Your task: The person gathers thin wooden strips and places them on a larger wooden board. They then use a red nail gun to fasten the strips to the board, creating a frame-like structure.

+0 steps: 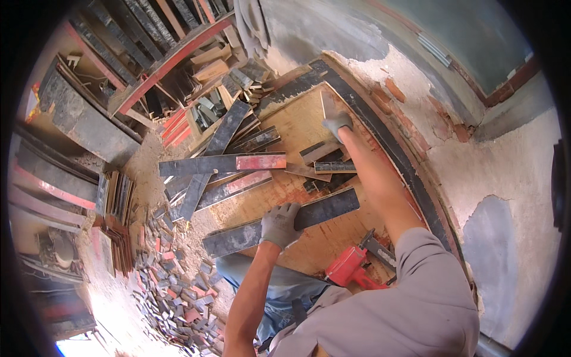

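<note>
My left hand (pixel 281 226), in a grey glove, is closed over a long dark-faced wooden board (pixel 328 209), which lies slantwise across the near part of the wooden worktable (pixel 300 107). Stretched toward the far right, my right hand (pixel 338 121) wears a grey glove too and is closed on a short flat piece of wood (pixel 328 103); its fingers are partly hidden. Between my arms, a red nail gun (pixel 351 265) with a dark magazine lies at the table's near side. Short dark wood blocks (pixel 326 156) are heaped beyond the board.
Crossed long planks (pixel 220 162) jut over the table's left side. Wood offcuts (pixel 178 297) cover the floor at lower left, near stacked strips (pixel 119 196). A red-edged rack (pixel 172 62) stands far left; a peeling wall (pixel 410 101) borders the right.
</note>
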The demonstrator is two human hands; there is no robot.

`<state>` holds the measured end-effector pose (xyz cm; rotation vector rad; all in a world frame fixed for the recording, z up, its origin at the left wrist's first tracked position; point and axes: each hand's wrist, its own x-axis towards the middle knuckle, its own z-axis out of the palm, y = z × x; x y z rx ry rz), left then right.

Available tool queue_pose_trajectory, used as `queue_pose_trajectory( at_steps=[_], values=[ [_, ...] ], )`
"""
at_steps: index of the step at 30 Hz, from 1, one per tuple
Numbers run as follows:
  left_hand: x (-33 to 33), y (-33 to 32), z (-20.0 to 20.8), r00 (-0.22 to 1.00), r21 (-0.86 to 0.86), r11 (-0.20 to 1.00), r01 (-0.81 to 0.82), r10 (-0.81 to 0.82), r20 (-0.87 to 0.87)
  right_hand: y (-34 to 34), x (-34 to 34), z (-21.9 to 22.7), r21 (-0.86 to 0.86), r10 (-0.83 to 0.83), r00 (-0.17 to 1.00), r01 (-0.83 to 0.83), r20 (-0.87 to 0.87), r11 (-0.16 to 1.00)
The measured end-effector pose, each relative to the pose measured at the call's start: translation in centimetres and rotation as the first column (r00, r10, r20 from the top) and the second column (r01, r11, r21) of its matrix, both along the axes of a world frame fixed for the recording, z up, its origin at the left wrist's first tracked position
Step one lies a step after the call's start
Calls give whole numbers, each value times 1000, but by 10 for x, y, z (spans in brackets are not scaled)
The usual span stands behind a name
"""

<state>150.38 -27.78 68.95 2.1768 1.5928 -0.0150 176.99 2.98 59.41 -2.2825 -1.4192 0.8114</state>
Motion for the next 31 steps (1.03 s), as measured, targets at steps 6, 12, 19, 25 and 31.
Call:
queue_pose_trajectory(
  at_steps=[6, 12, 19, 25, 31],
  values=[
    [-33, -12, 15, 998, 154, 987, -35, 26, 61, -167, -60, 112, 257, 273, 238, -97, -932, 962],
    [11, -15, 23, 604, 163, 947, -276, 39, 796, -314, -43, 102, 442, 410, 328, 25, -851, 897],
    [53, -37, 46, 645, 50, 970, -239, 120, 754, -405, -59, 97, 421, 226, 749, 77, -623, 904],
    [50, -4, 22, 906, 244, 969, 24, -124, 404, -493, -5, 101, 295, 206, 907, -97, -367, 950],
    [65, 3, -3, 988, 345, 939, 5, -58, 144, -565, 31, 80, 20, 241, 966, -244, 94, 970]
  ],
)
